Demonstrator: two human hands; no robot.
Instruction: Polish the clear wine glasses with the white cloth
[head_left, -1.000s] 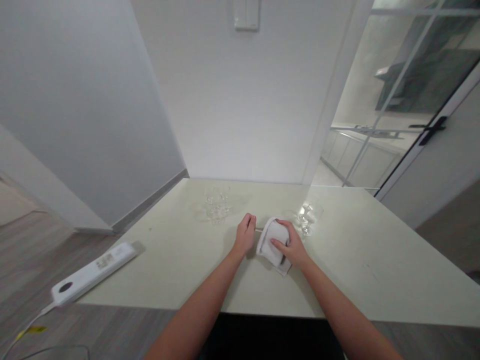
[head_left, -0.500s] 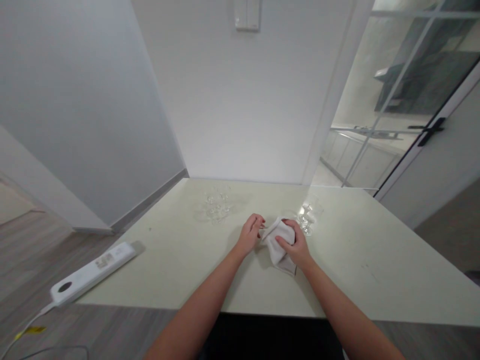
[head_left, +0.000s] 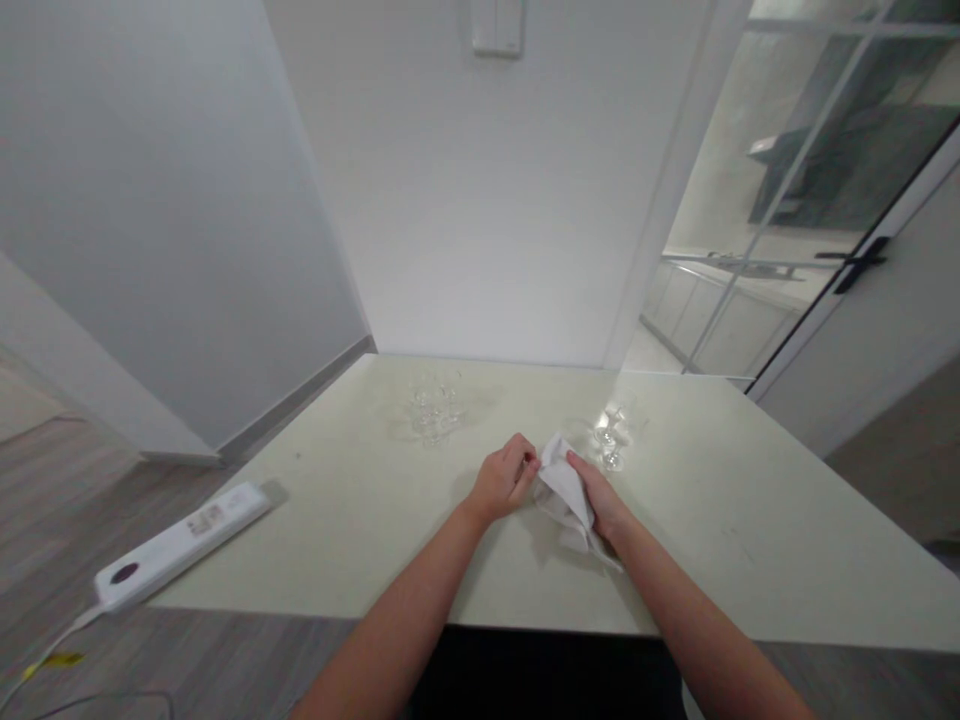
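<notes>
My right hand [head_left: 604, 497] is closed around a white cloth [head_left: 571, 490], which is bunched up and hangs down toward the tabletop. Beside it on the left, my left hand [head_left: 510, 472] has its fingers curled in a pinch at the cloth's edge. What those fingers hold is too small and too hidden to make out. Just behind my right hand stand several clear glasses [head_left: 611, 440]. Another group of clear glasses [head_left: 435, 412] sits farther left on the table, their outlines faint against the pale surface.
The pale table [head_left: 337, 520] reaches back to a white wall [head_left: 495, 220]. At its left edge lies a white power strip [head_left: 184, 545] with a cord running to the floor. A glazed door with a black handle [head_left: 862, 262] is on the right.
My left hand has turned and its fingers have curled in closer. The cloth has shifted in my right hand and now hangs more loosely, lower and to the right.
</notes>
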